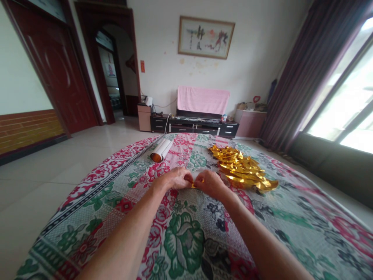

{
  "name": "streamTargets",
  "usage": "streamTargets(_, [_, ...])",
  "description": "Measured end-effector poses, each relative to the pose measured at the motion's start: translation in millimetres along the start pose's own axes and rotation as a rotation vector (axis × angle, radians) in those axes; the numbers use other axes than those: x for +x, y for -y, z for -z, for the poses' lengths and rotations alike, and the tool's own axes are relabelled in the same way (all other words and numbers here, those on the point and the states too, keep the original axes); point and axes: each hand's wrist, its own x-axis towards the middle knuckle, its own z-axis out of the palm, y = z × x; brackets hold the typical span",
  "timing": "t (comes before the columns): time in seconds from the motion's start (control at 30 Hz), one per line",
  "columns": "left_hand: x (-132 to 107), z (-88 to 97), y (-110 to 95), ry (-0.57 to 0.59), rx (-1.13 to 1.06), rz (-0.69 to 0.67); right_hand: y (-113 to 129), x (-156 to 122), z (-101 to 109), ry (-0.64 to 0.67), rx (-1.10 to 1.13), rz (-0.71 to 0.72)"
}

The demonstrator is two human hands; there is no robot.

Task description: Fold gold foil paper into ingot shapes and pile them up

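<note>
My left hand (175,179) and my right hand (211,183) meet over a floral cloth (186,233), fingers curled and pinched on a small piece of gold foil (193,185) between them. Most of that piece is hidden by my fingers. Just beyond my right hand lies a pile of folded gold foil pieces (241,169). A roll of foil paper (161,150), white outside and orange-gold at its open end, lies beyond my left hand.
The floral cloth is spread on a tiled floor (43,171). At the far wall stands a low dark cabinet (201,126) with a pink cloth-covered screen (203,100). A dark sofa edge (332,163) and curtains are at the right, red doors at the left.
</note>
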Motion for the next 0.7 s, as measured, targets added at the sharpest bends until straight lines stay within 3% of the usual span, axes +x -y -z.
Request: streamTargets(0.7, [1.4, -2.5, 3.5, -0.023, 0.003, -0.03, 2.9, -5.8, 5.6, -0.032, 0.066, 0.026])
